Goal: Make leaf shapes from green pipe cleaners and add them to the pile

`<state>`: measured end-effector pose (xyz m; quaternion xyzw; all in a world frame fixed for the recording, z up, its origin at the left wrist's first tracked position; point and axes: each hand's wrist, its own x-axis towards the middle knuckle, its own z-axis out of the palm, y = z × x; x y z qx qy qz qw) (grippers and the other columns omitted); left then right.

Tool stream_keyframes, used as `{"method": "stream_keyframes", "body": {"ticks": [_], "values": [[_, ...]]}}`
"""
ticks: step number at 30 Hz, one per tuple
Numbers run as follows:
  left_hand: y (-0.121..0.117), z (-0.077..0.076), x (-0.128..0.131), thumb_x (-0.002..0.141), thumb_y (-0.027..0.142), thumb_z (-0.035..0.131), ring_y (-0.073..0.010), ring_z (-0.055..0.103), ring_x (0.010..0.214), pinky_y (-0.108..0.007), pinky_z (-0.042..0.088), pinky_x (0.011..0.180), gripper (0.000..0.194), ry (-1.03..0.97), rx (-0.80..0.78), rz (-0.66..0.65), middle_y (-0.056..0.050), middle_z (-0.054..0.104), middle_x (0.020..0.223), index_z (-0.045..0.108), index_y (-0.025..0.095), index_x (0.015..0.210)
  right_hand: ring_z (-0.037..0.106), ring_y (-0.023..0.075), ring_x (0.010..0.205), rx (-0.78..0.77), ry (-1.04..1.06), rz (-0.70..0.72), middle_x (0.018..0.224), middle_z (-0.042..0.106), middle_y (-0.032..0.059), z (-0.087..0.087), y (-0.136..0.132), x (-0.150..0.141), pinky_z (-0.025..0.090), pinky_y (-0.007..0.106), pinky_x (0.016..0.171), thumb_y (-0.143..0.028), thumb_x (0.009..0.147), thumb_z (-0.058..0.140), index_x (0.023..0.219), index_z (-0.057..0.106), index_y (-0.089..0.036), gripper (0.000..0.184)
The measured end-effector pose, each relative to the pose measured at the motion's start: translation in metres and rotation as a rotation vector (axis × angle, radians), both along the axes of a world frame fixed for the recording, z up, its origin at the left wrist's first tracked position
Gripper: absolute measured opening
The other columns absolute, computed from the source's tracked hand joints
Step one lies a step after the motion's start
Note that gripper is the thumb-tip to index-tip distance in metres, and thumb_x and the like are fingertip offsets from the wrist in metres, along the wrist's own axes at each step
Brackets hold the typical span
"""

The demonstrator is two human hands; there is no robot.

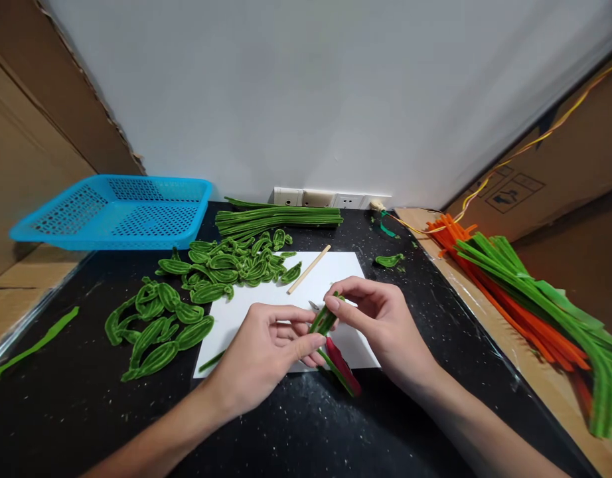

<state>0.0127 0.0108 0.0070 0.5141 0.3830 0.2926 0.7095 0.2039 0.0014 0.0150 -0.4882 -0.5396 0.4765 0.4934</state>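
Between my two hands is a green pipe cleaner (324, 321), bent into a narrow leaf-like loop. My left hand (271, 352) pinches its lower end between thumb and fingers. At its upper end, the thumb and index finger of my right hand (380, 318) close on it. Under the hands lies a white sheet of paper (226, 332). A tool with a dark red handle (342, 365) and a small metal tip rests below my fingers, partly hidden, with a green strip alongside. A thin wooden stick (308, 269) lies slanted on the paper.
Several finished green leaf shapes (226, 265) are heaped at the left. Behind them lies a bundle of straight green pipe cleaners (281, 219). A blue basket (186, 232) stands back left. Orange pipe cleaners (525, 318) and green ones (549, 318) lie right, near a yellow cord (535, 139).
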Motion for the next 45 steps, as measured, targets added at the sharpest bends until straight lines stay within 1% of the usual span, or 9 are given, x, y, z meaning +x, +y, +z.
{"method": "stream_keyframes", "body": {"ticks": [5, 10, 13, 16, 19, 23, 29, 33, 45], "values": [[-0.003, -0.003, 0.000, 0.096, 0.037, 0.065, -0.0182, 0.071, 0.081, -0.030, 0.064, 0.078, 0.027, 0.079, 0.238, 0.007, -0.006, 0.066, 0.094, 0.082, 0.019, 0.108, 0.058, 0.0132, 0.060, 0.034, -0.082, -0.039, 0.074, 0.068, 0.0030, 0.000, 0.000, 0.000, 0.051, 0.025, 0.057, -0.048, 0.086, 0.078, 0.082, 0.073, -0.016, 0.032], [0.004, 0.000, 0.000, 0.087, 0.041, 0.077, -0.0192, 0.073, 0.073, -0.032, 0.065, 0.070, 0.029, 0.025, 0.103, 0.120, -0.006, 0.066, 0.092, 0.081, 0.013, 0.093, 0.064, 0.0170, 0.080, 0.111, -0.212, -0.091, 0.096, 0.072, 0.0056, 0.001, -0.005, 0.001, 0.053, 0.026, 0.065, -0.044, 0.095, 0.070, 0.106, 0.072, -0.021, 0.026], [0.011, 0.003, -0.003, 0.083, 0.041, 0.082, -0.0202, 0.075, 0.077, -0.031, 0.064, 0.074, 0.031, -0.058, 0.002, 0.203, -0.008, 0.072, 0.091, 0.079, 0.011, 0.091, 0.065, 0.0166, 0.081, 0.116, -0.273, -0.054, 0.093, 0.071, 0.0038, 0.000, -0.007, 0.004, 0.053, 0.026, 0.068, -0.042, 0.099, 0.064, 0.115, 0.070, -0.023, 0.025], [0.015, 0.005, -0.008, 0.084, 0.039, 0.083, -0.0184, 0.076, 0.085, -0.027, 0.062, 0.080, 0.027, -0.169, -0.056, 0.312, -0.008, 0.076, 0.096, 0.080, 0.014, 0.095, 0.065, 0.0159, 0.076, 0.095, -0.187, 0.062, 0.083, 0.070, 0.0028, -0.002, -0.007, 0.004, 0.053, 0.026, 0.069, -0.042, 0.104, 0.057, 0.114, 0.071, -0.022, 0.027], [0.015, 0.006, -0.010, 0.084, 0.038, 0.082, -0.0185, 0.075, 0.092, -0.025, 0.061, 0.081, 0.024, -0.224, -0.053, 0.392, -0.007, 0.078, 0.100, 0.080, 0.015, 0.093, 0.067, 0.0160, 0.074, 0.103, -0.027, 0.128, 0.082, 0.072, 0.0030, -0.003, -0.007, 0.002, 0.055, 0.027, 0.068, -0.039, 0.099, 0.067, 0.112, 0.072, -0.022, 0.023], [0.014, 0.005, -0.009, 0.086, 0.040, 0.081, -0.0201, 0.075, 0.091, -0.027, 0.062, 0.080, 0.029, -0.149, -0.029, 0.340, -0.011, 0.079, 0.100, 0.081, 0.012, 0.094, 0.072, 0.0163, 0.073, 0.119, 0.059, 0.090, 0.085, 0.076, 0.0038, -0.001, -0.009, -0.001, 0.059, 0.026, 0.069, -0.027, 0.089, 0.080, 0.106, 0.074, -0.022, 0.018], [0.011, 0.001, -0.004, 0.088, 0.038, 0.078, -0.0196, 0.075, 0.078, -0.029, 0.063, 0.075, 0.029, -0.128, 0.011, 0.182, -0.011, 0.079, 0.087, 0.082, 0.011, 0.095, 0.071, 0.0138, 0.069, 0.114, 0.015, 0.123, 0.077, 0.075, 0.0018, -0.003, -0.009, -0.002, 0.059, 0.023, 0.068, -0.027, 0.097, 0.070, 0.108, 0.077, -0.022, 0.014], [0.010, -0.001, -0.002, 0.085, 0.038, 0.080, -0.0179, 0.073, 0.071, -0.026, 0.063, 0.068, 0.025, -0.113, 0.067, 0.103, -0.006, 0.074, 0.074, 0.082, 0.013, 0.084, 0.069, 0.0127, 0.065, 0.127, -0.043, 0.049, 0.077, 0.074, 0.0027, -0.004, -0.007, -0.004, 0.056, 0.022, 0.064, -0.029, 0.094, 0.073, 0.090, 0.077, -0.019, 0.011], [0.006, -0.005, -0.002, 0.093, 0.034, 0.070, -0.0148, 0.070, 0.065, -0.023, 0.059, 0.065, 0.031, 0.042, 0.221, 0.024, -0.006, 0.069, 0.072, 0.081, 0.014, 0.072, 0.063, 0.0118, 0.055, 0.045, 0.045, -0.018, 0.066, 0.071, 0.0015, -0.010, -0.002, -0.006, 0.054, 0.022, 0.055, -0.031, 0.082, 0.083, 0.080, 0.073, -0.016, 0.018]]}}
